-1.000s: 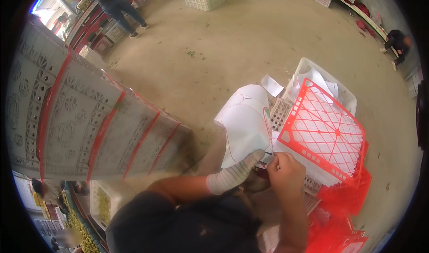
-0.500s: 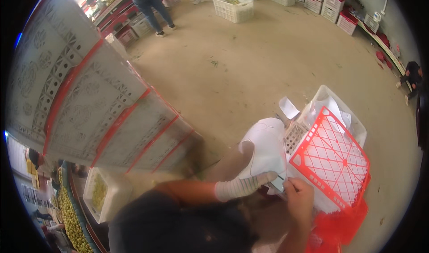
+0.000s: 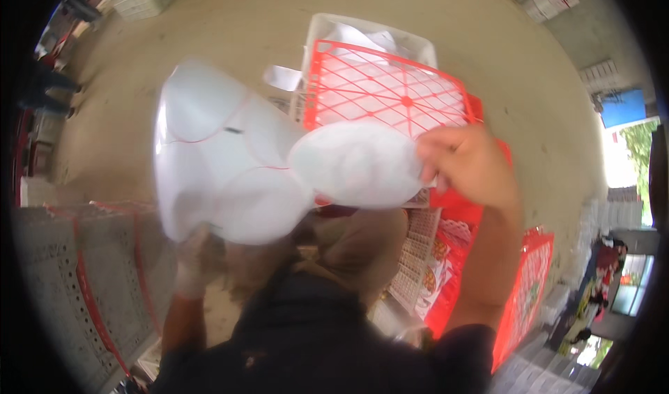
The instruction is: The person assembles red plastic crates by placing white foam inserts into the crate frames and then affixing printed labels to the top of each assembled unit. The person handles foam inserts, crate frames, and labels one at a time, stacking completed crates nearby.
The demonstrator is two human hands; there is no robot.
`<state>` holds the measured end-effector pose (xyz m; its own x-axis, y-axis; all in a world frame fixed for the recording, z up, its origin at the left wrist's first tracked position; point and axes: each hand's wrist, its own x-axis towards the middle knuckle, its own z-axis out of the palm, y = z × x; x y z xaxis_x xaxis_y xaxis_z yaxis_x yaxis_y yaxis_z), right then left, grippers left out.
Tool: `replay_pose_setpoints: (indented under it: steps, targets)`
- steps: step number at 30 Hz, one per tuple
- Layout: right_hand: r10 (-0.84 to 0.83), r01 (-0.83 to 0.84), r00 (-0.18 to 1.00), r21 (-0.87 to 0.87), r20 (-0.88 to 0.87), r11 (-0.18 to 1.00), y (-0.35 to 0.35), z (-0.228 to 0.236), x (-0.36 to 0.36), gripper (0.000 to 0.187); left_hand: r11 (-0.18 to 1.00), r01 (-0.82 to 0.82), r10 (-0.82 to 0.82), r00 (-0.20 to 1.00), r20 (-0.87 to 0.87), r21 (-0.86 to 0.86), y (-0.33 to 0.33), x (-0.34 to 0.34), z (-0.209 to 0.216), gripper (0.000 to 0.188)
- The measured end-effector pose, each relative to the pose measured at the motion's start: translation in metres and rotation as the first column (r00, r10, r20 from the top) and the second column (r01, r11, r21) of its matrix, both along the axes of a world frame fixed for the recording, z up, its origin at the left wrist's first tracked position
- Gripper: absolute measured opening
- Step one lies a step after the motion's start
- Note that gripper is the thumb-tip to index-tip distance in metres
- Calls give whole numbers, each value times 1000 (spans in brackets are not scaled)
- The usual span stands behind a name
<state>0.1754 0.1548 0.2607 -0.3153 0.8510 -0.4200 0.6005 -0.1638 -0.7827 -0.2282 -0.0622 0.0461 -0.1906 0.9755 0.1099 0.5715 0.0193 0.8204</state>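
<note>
My left hand (image 3: 198, 261), in a pale glove and blurred, grips the lower edge of a large curled white sheet (image 3: 205, 164). The sheet is marked with thin red curved lines and a small dark dash. Pinched at its right end by my bare right hand (image 3: 470, 164) is a white oval paper piece (image 3: 359, 164). The oval's left end meets or overlaps the sheet; whether they are joined I cannot tell. Right behind the oval stands a crate with a red lattice top (image 3: 407, 101) and white material under the lattice.
A white bin (image 3: 425, 45) with loose paper stands beyond the red lattice. Next to it, a paper scrap (image 3: 283, 78) lies on the floor. Stacked grey crates (image 3: 104, 268) with red edges rise at the left. Another red lattice crate (image 3: 526, 289) is at the lower right.
My view has turned right. My right hand has moved up and right from the sheet's edge, now holding the oval piece. My left hand has moved left with the sheet, which is spread wider.
</note>
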Motion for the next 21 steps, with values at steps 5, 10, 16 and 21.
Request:
replay_pose_setpoints:
  steps: [5, 10, 16, 21]
  targets:
    - [-161, 128, 985, 377, 56, 917, 39, 0, 69, 26, 984, -158, 105, 884, -456, -79, -30, -50, -52, 34]
    - [-339, 291, 941, 514, -1, 807, 58, -58, 68, 28, 864, -202, 503, 386, 774, -461, -12, -2, -13, 32]
    - [-278, 12, 930, 736, 240, 677, 73, -174, 80, 29, 829, -255, 491, 757, 431, -497, -9, 0, -22, 27]
    - [-269, -476, 544, 557, 795, 681, 66, -178, 63, 31, 878, -255, 457, 191, 869, -406, -3, 11, -29, 27]
